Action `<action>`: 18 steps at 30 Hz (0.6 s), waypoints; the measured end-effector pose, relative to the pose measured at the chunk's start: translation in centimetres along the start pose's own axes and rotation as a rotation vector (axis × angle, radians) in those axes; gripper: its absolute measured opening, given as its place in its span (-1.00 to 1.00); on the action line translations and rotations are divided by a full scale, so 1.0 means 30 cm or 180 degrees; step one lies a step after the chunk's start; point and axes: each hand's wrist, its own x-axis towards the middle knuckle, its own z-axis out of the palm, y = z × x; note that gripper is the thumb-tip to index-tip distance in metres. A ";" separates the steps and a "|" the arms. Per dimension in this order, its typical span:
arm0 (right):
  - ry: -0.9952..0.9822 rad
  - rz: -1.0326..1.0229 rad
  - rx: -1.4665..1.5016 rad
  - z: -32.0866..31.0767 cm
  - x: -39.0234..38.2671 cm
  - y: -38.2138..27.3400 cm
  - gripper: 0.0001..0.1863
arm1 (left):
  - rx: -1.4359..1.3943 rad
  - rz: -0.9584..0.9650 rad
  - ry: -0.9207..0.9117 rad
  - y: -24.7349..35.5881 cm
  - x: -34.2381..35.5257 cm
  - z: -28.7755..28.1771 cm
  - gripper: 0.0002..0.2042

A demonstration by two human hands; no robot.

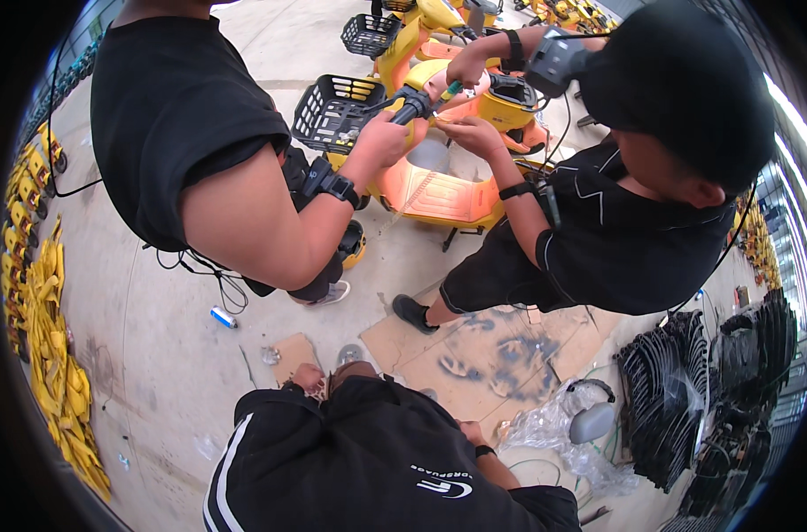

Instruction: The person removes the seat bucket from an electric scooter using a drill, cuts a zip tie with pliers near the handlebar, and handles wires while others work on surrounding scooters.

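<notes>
My left hand (309, 379) is low in front of my black jacket, beside a crumpled clear plastic bag (270, 355) on a cardboard piece; its finger position is too small to make out. My right hand (471, 432) is partly hidden by my body and hangs by a large cardboard sheet (412, 355). Ahead stands a yellow scooter (443, 191) with a black basket (332, 111). A co-worker on the left grips its black handlebar grip (410, 107). Another on the right holds a green-handled tool (455, 88) against the handlebar, other hand just below.
Black-stained cardboard covers the floor ahead to the right. Beyond it lie plastic wrap (545, 426), a grey rounded part (591, 423) and stacked black parts (665, 390). Yellow panels (49, 346) are piled at far left. A blue-and-white can (223, 316) lies on the floor.
</notes>
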 end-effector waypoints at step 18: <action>0.0066 0.0515 0.0357 -0.020 -0.072 -0.077 -0.56 | 0.0159 -0.0163 -0.0054 0.033 -0.018 0.018 -0.78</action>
